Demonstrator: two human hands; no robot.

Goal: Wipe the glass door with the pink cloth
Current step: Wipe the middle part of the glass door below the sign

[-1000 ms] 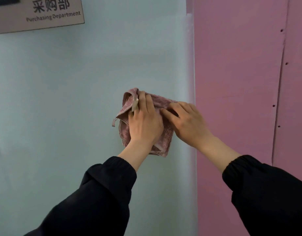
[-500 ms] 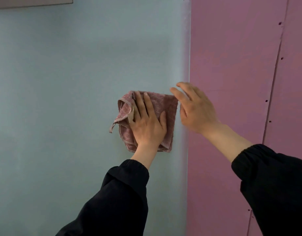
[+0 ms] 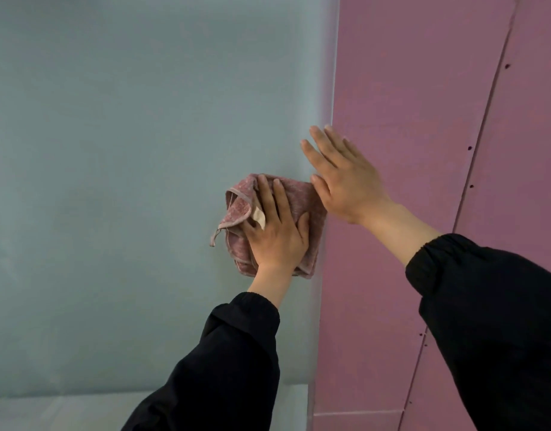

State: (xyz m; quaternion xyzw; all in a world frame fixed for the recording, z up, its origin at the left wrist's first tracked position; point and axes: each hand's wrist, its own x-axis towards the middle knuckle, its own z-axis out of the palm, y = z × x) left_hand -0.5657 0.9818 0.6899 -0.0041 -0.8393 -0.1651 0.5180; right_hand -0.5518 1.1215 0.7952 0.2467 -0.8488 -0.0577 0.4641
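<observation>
Pressing folded pink terry cloth (image 3: pixel 300 197) against frosted pale-blue glass door (image 3: pixel 128 150), near its right edge.
Using left grip (image 3: pixel 275 234) released, straight fingers flat on cloth; holding right grip (image 3: pixel 345 185) released, fingers extended, just beside cloth, before pink wall panel (image 3: pixel 423 119).

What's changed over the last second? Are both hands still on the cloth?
The right hand let go of the pink cloth and moved up and right. It is now open, fingers spread, over the glass door edge and the pink wall. The left hand still presses the cloth flat on the glass, near that edge.
</observation>
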